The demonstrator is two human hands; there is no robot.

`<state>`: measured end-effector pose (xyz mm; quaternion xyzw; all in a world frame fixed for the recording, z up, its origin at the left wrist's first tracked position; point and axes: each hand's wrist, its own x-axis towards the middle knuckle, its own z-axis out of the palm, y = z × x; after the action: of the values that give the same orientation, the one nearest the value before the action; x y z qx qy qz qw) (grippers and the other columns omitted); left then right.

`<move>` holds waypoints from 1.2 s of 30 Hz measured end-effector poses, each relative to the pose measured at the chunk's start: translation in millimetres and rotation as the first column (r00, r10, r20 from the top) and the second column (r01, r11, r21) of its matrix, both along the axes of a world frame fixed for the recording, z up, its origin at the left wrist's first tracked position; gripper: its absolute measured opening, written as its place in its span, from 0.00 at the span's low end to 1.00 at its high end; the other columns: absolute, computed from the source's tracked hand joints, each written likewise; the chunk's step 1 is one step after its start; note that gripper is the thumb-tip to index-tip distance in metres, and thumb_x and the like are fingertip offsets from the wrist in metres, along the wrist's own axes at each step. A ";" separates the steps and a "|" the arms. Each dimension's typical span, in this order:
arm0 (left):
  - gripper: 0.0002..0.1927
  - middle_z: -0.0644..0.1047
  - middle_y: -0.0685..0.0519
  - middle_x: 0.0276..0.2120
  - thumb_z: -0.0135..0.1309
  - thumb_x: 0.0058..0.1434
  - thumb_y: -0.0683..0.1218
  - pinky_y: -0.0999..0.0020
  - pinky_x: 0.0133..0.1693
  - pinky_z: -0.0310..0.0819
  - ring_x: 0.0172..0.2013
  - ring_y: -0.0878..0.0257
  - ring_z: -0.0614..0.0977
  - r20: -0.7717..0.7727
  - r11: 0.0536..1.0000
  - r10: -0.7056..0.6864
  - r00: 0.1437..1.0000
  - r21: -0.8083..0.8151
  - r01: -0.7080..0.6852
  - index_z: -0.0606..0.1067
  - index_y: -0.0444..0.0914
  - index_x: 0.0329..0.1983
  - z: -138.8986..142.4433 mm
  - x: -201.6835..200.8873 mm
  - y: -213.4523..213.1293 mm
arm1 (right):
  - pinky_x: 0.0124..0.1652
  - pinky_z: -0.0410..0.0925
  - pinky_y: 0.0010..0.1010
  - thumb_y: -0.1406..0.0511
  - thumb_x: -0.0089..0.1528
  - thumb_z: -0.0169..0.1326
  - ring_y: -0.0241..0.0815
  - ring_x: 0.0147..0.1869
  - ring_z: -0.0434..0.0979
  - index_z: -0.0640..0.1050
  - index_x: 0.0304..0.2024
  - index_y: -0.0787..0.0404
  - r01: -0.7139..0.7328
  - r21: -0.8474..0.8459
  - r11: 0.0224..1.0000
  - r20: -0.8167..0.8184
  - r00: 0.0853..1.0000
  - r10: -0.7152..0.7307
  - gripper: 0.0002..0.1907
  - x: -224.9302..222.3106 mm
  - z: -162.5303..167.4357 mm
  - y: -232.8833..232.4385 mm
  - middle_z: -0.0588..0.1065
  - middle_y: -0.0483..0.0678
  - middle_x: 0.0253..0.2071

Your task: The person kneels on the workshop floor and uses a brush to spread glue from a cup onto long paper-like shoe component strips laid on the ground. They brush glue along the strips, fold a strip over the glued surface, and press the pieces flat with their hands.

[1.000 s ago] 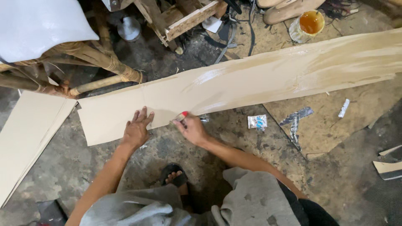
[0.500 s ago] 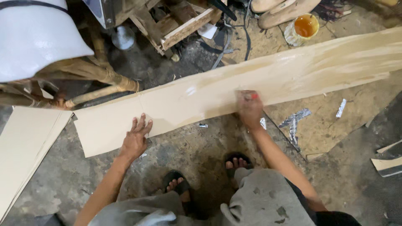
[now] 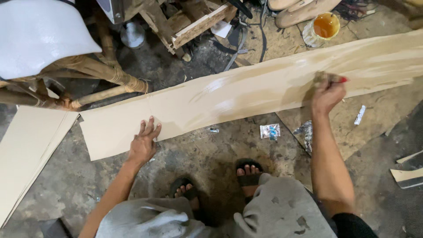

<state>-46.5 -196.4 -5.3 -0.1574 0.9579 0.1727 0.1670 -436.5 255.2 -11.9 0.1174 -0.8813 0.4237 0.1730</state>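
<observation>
Left hand flat, right hand gripping brush; veneer strip runs left-right.

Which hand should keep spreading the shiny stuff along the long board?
Probably the right hand: it holds the red-tipped brush on the wet long board, nearest the glue can. The left hand lies flat, pinning the board's end.

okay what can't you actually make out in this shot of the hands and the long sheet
Head view, all of it:
- Tool in the right hand: motion blur; only a red tip shows past the fist.
- Long sheet: its far end runs off the right edge.
- Can of yellow liquid: too small to identify the contents.
- Left hand: flat on the sheet, nothing hidden.
</observation>
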 end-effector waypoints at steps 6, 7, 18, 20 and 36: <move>0.36 0.56 0.48 0.76 0.49 0.55 0.35 0.35 0.57 0.71 0.73 0.39 0.59 -0.037 0.999 0.028 0.999 -0.015 -0.029 0.67 0.47 0.70 -2.2 -1.7 4.5 | 0.58 0.70 0.46 0.69 0.67 0.48 0.62 0.55 0.76 0.76 0.47 0.69 -0.654 0.182 0.734 0.010 0.748 0.664 0.10 143.2 -22.2 -164.7 0.75 0.61 0.49; 0.36 0.55 0.48 0.76 0.49 0.55 0.35 0.34 0.57 0.69 0.72 0.40 0.59 0.000 0.999 0.033 0.999 -0.017 -0.033 0.68 0.48 0.69 -3.4 -0.1 4.2 | 0.57 0.70 0.47 0.71 0.64 0.49 0.60 0.53 0.76 0.76 0.52 0.74 -0.740 0.255 0.623 0.086 0.659 0.747 0.16 173.0 -19.8 -187.2 0.74 0.61 0.47; 0.36 0.56 0.49 0.75 0.48 0.54 0.34 0.33 0.58 0.67 0.72 0.42 0.59 -0.044 0.998 0.053 0.998 -0.031 -0.055 0.69 0.49 0.68 -15.0 6.8 3.3 | 0.40 0.72 0.37 0.73 0.70 0.55 0.48 0.36 0.82 0.80 0.42 0.72 -0.163 0.069 0.984 -0.008 0.986 0.164 0.05 -41.1 -12.3 36.7 0.79 0.58 0.34; 0.36 0.56 0.49 0.76 0.48 0.54 0.34 0.34 0.57 0.69 0.72 0.41 0.59 -0.048 0.998 0.041 0.998 -0.047 -0.043 0.69 0.48 0.68 -12.6 3.9 5.3 | 0.40 0.71 0.41 0.75 0.68 0.55 0.57 0.38 0.79 0.77 0.39 0.72 -0.081 0.248 0.965 -0.142 0.983 0.119 0.03 -73.3 -2.0 76.1 0.77 0.61 0.34; 0.32 0.62 0.40 0.71 0.51 0.52 0.35 0.51 0.60 0.69 0.67 0.36 0.66 -0.170 0.993 0.118 0.978 0.028 -0.115 0.74 0.43 0.63 -37.0 7.1 4.5 | 0.40 0.75 0.25 0.65 0.66 0.57 0.29 0.41 0.81 0.79 0.43 0.66 -0.358 -0.531 0.768 0.317 0.757 0.571 0.08 50.1 9.4 -133.3 0.82 0.45 0.39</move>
<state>-39.3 -191.9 -42.2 -0.1964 0.9562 0.2036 0.0750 -386.4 122.0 -2.5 0.1924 -0.7176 0.6560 -0.1333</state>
